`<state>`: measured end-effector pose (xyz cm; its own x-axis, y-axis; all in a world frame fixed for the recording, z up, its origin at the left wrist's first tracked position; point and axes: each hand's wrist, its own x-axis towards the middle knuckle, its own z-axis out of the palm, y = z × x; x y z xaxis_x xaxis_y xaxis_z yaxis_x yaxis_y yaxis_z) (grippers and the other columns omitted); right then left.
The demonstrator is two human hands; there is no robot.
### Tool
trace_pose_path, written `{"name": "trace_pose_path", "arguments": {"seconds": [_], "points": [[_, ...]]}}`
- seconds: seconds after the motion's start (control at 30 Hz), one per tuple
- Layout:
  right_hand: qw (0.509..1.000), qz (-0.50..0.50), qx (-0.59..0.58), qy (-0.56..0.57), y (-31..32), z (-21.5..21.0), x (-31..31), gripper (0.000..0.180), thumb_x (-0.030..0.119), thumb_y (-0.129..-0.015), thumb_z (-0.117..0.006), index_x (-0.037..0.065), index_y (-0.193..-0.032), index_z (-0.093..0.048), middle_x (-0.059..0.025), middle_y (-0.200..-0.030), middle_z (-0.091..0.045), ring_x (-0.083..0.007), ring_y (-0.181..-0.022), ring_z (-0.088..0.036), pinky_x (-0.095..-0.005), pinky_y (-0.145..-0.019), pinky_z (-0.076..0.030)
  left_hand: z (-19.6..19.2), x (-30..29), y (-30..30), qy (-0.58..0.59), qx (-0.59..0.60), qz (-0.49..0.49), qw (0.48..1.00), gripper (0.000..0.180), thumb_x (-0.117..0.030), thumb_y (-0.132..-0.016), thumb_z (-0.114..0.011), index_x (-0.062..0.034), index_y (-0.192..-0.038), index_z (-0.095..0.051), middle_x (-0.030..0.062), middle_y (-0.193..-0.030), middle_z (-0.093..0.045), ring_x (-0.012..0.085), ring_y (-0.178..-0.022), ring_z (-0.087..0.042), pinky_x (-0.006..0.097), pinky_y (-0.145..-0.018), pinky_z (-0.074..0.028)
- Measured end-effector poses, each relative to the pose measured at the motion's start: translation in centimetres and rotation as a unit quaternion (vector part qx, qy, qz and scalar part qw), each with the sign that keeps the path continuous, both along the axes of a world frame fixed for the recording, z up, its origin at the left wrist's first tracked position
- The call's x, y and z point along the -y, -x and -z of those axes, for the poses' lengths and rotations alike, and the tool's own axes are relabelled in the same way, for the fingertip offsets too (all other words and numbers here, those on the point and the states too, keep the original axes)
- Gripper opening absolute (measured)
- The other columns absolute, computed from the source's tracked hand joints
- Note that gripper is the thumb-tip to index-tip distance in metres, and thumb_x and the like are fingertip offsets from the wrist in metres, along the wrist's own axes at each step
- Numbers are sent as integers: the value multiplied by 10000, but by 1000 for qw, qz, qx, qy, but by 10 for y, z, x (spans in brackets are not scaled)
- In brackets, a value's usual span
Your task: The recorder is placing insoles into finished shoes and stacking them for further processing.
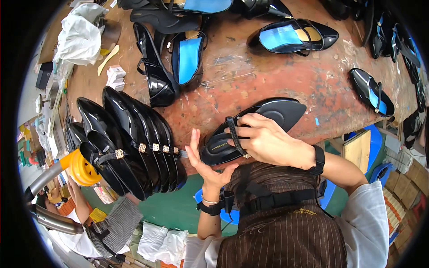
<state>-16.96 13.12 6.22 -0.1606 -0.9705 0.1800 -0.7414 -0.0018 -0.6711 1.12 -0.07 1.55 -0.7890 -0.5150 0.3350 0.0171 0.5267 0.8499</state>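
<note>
Both grips are on one black pointed flat shoe (pixel 250 129), held at the near edge of the counter (pixel 268 85) just above my chest: my left hand (pixel 206 166) cups it from below at the heel end, palm open and fingers spread upward, while my right hand (pixel 263 140) lies over the middle, fingers closed around the thin ankle strap (pixel 236 137). It looks light and fairly stiff in the sole, and I judge the glossy upper slick, so the sole edge and heel cup seem safer holds than the shiny sides; the strap is soft and would flop if let go. Just to my left a tight row of finished black shoes (pixel 134 143) with small buckles leans over the counter's edge, close enough to be knocked. Beyond, more black shoes with blue insoles (pixel 190 58) lie scattered on the scarred brown top, one (pixel 292 35) farther right. White crumpled cloth (pixel 80 38) sits at the far left corner.
</note>
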Motion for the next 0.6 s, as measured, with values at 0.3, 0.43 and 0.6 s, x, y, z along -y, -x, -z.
{"name": "trace_pose_path", "arguments": {"seconds": [0.3, 0.43, 0.6], "points": [[1000, 2, 17, -1, -3, -5, 5, 358, 92, -667, -731, 23, -1018, -755, -84, -1211, -676, -275, -1066, -589, -400, -924, -505, -3, 3, 1, -2, 3, 14, 1000, 1263, -524, -754, -836, -94, -1586, 12, 346, -1544, -252, 480, -1410, -340, 562, -1168, -275], [1000, -5, 6, -19, -6, -1, 6, 358, 84, -667, -726, 8, -1016, -749, -107, -1240, -660, -291, -1102, -582, -402, -943, -509, -2, 4, 0, -6, 6, 28, 1000, 1257, -522, -751, -840, -92, -1587, -4, 353, -1541, -261, 479, -1409, -346, 555, -1162, -282], [997, -44, -51, -41, -10, -1, 7, 394, 108, -733, -677, -29, -1101, -708, -142, -1347, -597, -316, -1250, -546, -405, -1054, -474, -3, 8, -3, -25, 3, 44, 999, 1209, -527, -755, -830, -86, -1584, -69, 362, -1526, -296, 486, -1393, -369, 547, -1146, -308]]}}
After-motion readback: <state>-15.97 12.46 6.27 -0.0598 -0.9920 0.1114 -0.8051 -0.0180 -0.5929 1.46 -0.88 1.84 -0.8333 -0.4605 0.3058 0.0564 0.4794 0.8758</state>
